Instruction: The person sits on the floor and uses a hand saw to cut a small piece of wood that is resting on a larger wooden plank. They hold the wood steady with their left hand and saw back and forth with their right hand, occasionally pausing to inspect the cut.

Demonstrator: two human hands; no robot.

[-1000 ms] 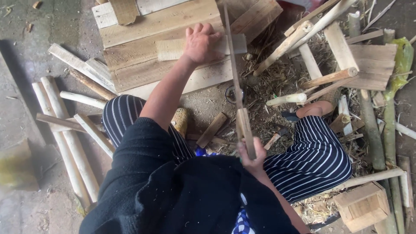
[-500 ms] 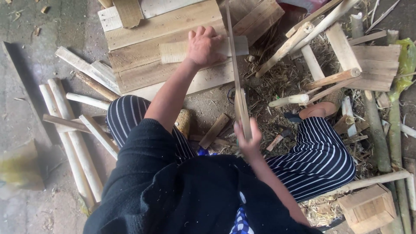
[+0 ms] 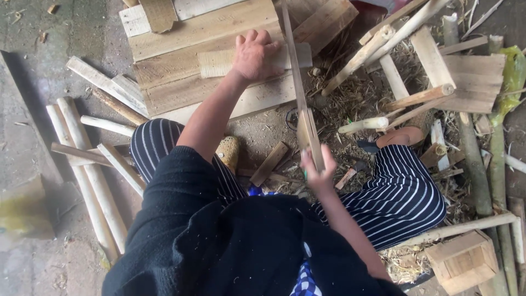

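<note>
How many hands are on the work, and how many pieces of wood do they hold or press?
Hands: 2, left hand and right hand
Long saw blade gripped: 1
Small wood block pressed flat: 1
Total: 4

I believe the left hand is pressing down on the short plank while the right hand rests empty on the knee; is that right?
Not quite: the head view shows the right hand gripping a long thin wooden strip, not empty. The left hand does press on the short plank.

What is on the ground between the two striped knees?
In the head view, a short flat wood offcut lies on dirt and straw between the striped knees, under the long stick.
</note>
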